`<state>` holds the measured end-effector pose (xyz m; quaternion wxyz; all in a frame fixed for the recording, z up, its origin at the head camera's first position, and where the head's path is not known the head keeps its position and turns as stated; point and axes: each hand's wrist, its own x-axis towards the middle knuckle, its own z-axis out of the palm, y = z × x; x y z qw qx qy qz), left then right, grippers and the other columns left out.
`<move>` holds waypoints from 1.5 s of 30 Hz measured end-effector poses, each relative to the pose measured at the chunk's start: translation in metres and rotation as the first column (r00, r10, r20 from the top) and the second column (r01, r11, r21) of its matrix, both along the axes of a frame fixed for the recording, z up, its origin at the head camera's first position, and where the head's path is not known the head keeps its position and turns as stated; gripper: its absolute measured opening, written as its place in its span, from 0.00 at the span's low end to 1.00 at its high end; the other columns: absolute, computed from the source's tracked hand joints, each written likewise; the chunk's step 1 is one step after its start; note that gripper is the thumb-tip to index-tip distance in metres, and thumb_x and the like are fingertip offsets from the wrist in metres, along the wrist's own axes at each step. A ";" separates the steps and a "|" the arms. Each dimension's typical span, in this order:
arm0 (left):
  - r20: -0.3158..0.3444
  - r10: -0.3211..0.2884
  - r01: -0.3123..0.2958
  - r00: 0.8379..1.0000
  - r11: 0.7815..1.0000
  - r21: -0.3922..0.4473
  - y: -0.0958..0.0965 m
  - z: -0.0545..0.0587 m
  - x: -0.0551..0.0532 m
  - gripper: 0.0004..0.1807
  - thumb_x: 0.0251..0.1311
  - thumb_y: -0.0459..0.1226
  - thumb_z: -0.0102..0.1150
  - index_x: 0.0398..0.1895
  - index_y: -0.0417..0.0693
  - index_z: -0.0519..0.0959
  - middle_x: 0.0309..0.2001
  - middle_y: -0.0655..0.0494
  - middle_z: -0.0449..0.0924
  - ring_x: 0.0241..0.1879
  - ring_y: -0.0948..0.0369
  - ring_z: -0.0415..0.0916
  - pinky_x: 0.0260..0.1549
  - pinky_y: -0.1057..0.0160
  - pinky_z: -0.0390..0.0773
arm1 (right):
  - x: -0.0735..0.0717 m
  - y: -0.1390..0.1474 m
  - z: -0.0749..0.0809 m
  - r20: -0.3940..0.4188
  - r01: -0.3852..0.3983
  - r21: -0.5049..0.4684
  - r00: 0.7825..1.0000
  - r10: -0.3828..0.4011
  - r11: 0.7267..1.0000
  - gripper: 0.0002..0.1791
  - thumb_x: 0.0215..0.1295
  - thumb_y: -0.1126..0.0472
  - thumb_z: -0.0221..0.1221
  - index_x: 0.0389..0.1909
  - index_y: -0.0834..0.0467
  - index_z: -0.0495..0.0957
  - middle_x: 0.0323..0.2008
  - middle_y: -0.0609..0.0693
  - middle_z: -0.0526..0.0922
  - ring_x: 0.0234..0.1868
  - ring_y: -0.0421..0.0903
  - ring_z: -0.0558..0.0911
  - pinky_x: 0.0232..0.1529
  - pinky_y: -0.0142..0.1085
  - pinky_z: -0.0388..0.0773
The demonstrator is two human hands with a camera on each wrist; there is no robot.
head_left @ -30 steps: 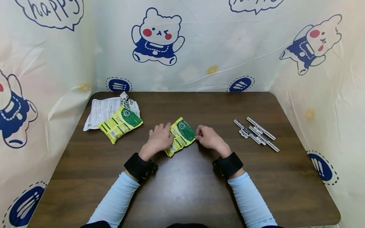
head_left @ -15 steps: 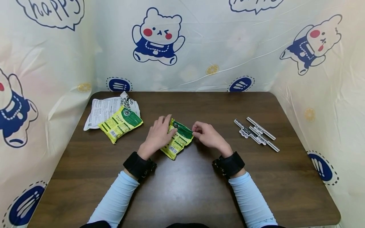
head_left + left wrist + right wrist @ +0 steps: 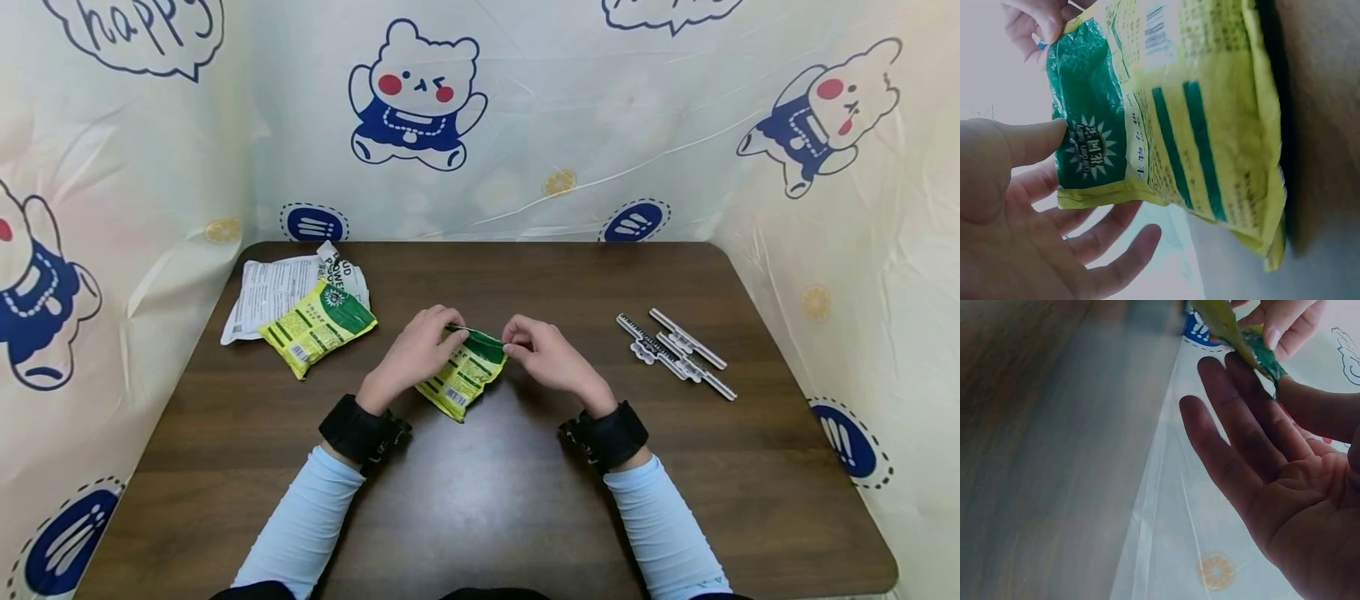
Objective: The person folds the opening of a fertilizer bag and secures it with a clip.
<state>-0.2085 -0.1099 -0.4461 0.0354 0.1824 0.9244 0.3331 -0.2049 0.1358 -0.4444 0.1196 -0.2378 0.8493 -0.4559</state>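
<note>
Yellow-green packet (image 3: 463, 379) sits between left grip (image 3: 417, 348) and right grip (image 3: 547, 356), both pinching its green end.

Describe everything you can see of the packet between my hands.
The packet looks like glossy plastic, yellow with green stripes, a barcode, small print and a green band bearing a white starburst. It tilts over the table, green end raised, top edge pinched by your left hand and right hand. Whether it's sealed is unclear.
</note>
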 end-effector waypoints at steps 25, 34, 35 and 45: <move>-0.121 0.047 -0.015 0.991 0.968 0.251 -0.003 0.025 0.012 0.05 0.76 0.37 0.59 0.41 0.48 0.83 0.43 0.49 0.85 0.40 0.52 0.78 0.43 0.48 0.78 | 0.007 0.004 0.016 -0.073 0.045 -0.221 0.995 -0.062 0.974 0.14 0.70 0.74 0.63 0.54 0.61 0.78 0.41 0.61 0.91 0.42 0.56 0.88 0.45 0.52 0.84; -0.117 0.043 -0.009 0.992 0.960 0.279 -0.002 0.026 0.014 0.05 0.77 0.38 0.58 0.44 0.48 0.83 0.36 0.48 0.83 0.26 0.53 0.70 0.33 0.53 0.73 | 0.000 0.010 0.011 -0.051 0.112 -0.171 0.991 -0.122 0.979 0.07 0.70 0.70 0.65 0.47 0.64 0.84 0.41 0.62 0.91 0.42 0.61 0.88 0.44 0.51 0.84; -0.116 0.045 -0.011 0.992 0.959 0.285 -0.002 0.025 0.014 0.05 0.77 0.38 0.58 0.44 0.48 0.83 0.34 0.48 0.83 0.24 0.53 0.68 0.32 0.54 0.72 | -0.001 0.011 0.010 -0.049 0.111 -0.153 0.992 -0.120 0.982 0.05 0.71 0.69 0.65 0.45 0.64 0.85 0.41 0.62 0.91 0.41 0.60 0.87 0.45 0.52 0.84; -0.169 0.129 -0.075 0.977 0.953 0.293 0.001 0.024 0.015 0.06 0.74 0.38 0.62 0.44 0.47 0.86 0.15 0.54 0.66 0.10 0.58 0.55 0.20 0.58 0.63 | -0.002 0.010 0.008 -0.059 0.092 -0.125 0.993 -0.100 0.988 0.03 0.72 0.68 0.64 0.41 0.64 0.86 0.39 0.64 0.89 0.41 0.64 0.85 0.45 0.54 0.85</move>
